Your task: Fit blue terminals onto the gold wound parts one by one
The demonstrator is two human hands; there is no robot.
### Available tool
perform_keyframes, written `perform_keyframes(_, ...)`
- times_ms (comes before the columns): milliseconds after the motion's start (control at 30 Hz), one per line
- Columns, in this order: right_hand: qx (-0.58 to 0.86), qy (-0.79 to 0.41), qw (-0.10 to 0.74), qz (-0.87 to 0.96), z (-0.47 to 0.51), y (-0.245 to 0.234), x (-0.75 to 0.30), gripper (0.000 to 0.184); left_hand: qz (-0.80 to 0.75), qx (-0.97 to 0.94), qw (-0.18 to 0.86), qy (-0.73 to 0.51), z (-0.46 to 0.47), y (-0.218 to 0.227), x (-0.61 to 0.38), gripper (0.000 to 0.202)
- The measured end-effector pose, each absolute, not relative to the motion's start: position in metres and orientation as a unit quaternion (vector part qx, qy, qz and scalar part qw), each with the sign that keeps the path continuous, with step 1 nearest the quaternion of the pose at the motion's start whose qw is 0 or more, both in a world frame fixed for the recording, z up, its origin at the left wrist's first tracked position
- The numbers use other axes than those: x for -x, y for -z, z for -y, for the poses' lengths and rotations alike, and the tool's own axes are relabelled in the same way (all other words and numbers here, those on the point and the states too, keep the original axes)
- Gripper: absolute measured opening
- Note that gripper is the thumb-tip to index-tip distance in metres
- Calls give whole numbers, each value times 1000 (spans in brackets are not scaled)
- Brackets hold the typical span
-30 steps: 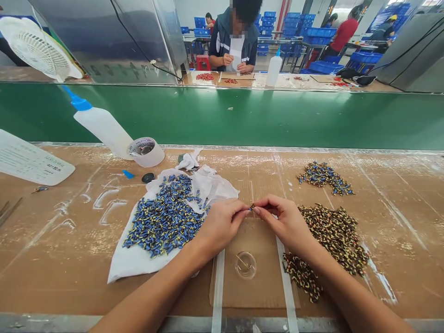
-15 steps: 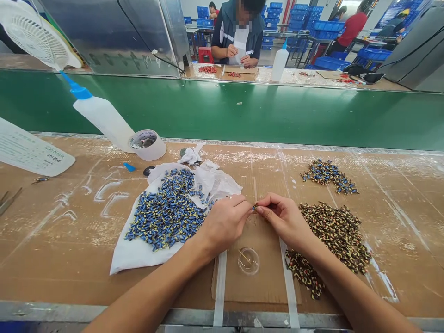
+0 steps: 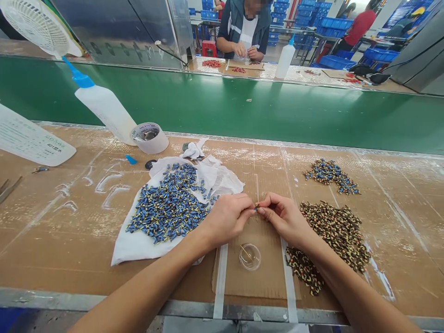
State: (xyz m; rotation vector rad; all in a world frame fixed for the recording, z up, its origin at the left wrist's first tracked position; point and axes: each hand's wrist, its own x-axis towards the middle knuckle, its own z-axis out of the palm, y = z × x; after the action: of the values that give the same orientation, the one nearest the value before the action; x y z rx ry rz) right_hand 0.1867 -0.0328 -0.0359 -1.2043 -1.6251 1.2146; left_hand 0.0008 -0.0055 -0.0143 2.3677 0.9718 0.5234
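Note:
My left hand (image 3: 231, 216) and my right hand (image 3: 282, 216) meet fingertip to fingertip above the cardboard. Both are closed in a pinch on one tiny blue and dark piece (image 3: 256, 208), mostly covered by the fingers. Left of my left hand, a heap of small blue and yellow pieces (image 3: 169, 203) lies on a white cloth bag (image 3: 128, 252). Beside my right forearm spreads a heap of dark, cream and red pieces (image 3: 333, 236). Beyond it is a smaller pile of blue, dark and yellow pieces (image 3: 331, 175). Below my hands stands a clear round dish (image 3: 250, 257) with a thin stick in it.
A white squeeze bottle (image 3: 106, 113) leans against a tape roll (image 3: 150, 138) at the left. Another labelled bottle (image 3: 34, 138), tweezers (image 3: 10, 189) and a small fan (image 3: 38, 27) are also there. Across the green belt (image 3: 222, 106), a co-worker (image 3: 244, 32) handles small red pieces.
My fingertips shift slightly around the small piece, still pinched between both hands. The view has moved a little. The co-worker's hands have changed position.

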Motion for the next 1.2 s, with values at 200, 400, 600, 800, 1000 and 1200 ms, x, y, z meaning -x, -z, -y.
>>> perform_keyframes(200,489,-423,330,688,33,33,-189,13,-341,-896,227,-173,6,21,-1,17)
perform_keyframes(400,484,-486,393,613,30,31,-190,9,-359,-859,272,-244,3,18,-4,16)
perform_keyframes(600,479,-558,434,520,26,34,-187,14,-355,-864,290,-209,-3,16,-1,14)
perform_keyframes(800,474,-574,436,506,25,36,-186,18,-349,-870,282,-203,-5,21,-1,21)
perform_keyframes(1000,476,-586,406,515,24,36,-188,19,-361,-864,287,-201,-6,21,1,26)
perform_keyframes(1200,460,-544,404,574,27,43,-184,16,-372,-871,269,-173,-5,26,0,23)
